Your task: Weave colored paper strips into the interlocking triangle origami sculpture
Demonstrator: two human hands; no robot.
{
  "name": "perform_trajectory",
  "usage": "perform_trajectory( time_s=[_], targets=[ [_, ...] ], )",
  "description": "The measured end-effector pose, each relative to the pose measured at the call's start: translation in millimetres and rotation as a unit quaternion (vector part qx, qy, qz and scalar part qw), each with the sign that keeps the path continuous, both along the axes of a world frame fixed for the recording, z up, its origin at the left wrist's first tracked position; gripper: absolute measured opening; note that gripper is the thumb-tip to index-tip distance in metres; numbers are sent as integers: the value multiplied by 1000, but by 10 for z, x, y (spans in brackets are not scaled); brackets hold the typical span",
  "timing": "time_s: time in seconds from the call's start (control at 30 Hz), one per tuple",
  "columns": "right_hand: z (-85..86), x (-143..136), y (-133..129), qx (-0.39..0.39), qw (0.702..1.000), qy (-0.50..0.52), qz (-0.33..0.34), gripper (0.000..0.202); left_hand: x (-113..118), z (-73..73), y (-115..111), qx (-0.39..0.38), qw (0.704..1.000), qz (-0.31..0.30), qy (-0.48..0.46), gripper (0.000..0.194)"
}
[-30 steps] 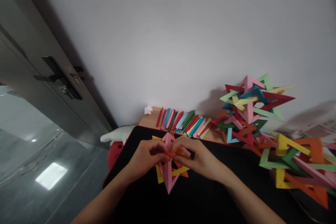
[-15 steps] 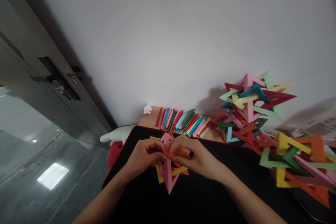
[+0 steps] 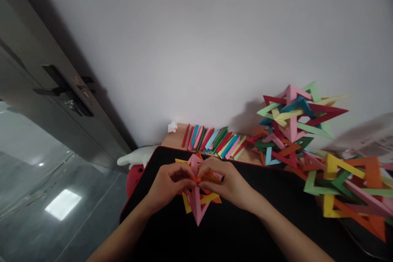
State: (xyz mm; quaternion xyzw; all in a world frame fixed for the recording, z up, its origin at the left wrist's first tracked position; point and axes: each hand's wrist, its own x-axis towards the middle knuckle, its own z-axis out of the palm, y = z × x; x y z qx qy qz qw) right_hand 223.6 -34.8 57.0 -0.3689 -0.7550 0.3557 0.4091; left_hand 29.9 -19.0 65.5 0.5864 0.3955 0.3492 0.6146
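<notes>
A paper star model of folded pink, yellow and orange strips is held over the black mat. My left hand pinches a small orange part near the middle of the model, thumb and fingers pressed together. From the right, my right hand pinches an orange piece at the same spot, and its fingertips almost touch those of the left. The fingers hide the joint between them. One pink point of the model hangs downward below the hands.
Folded paper strips lie in a row along the wall, beside crumpled white paper. Finished paper stars stack up at the right. A grey door and a red-and-white object are at the left.
The fingertips of both hands have closed in slightly on the orange part at the model's centre. The model has hardly moved.
</notes>
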Motion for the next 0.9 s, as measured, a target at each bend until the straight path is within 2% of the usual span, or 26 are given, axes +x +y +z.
perform_trajectory(
  time_s=[0.23, 0.57, 0.77, 0.9],
  targets=[
    [-20, -21, 8, 5, 1000, 0, -7, 10, 6, -49, -56, 13, 999, 41, -15, 16],
    [-45, -23, -1, -9, 1000, 6, -11, 13, 13, -103, -121, 42, 995, 89, 6, 12],
    [-1, -12, -8, -30, 1000, 1, -9, 13, 10, -119, -127, 40, 996, 84, -10, 11],
    [-1, -5, -16, -21, 1000, -2, -5, 13, 14, -129, -122, 77, 994, 73, 2, 7]
  ],
)
